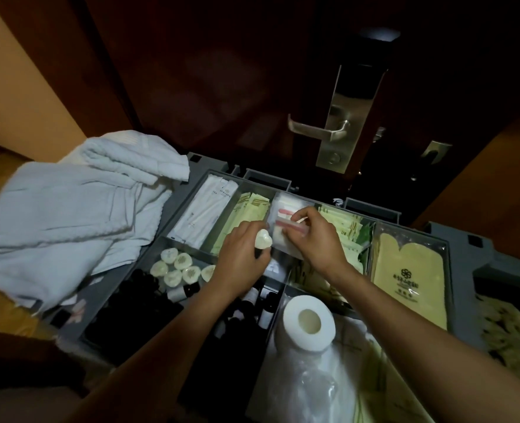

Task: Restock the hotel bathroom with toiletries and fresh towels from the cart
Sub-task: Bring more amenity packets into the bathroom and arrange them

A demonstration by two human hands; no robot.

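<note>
A grey cart tray (454, 239) with several compartments lies below me. My left hand (241, 254) grips a small wrapped soap (263, 239). My right hand (316, 236) pinches a clear zip bag (283, 232) with a red seal strip, lifted over the middle compartment. More round wrapped soaps (176, 268) sit in a compartment at the lower left. Pale towels (69, 215) are piled on the cart's left side. Dark small bottles (252, 303) stand under my left forearm.
A toilet paper roll (309, 323) stands near the front on clear plastic. Yellow-green sachets (249, 215), white long packets (203, 209) and packed slippers (408, 279) fill other compartments. A dark wooden door with a metal lever handle (319, 129) is just behind the cart.
</note>
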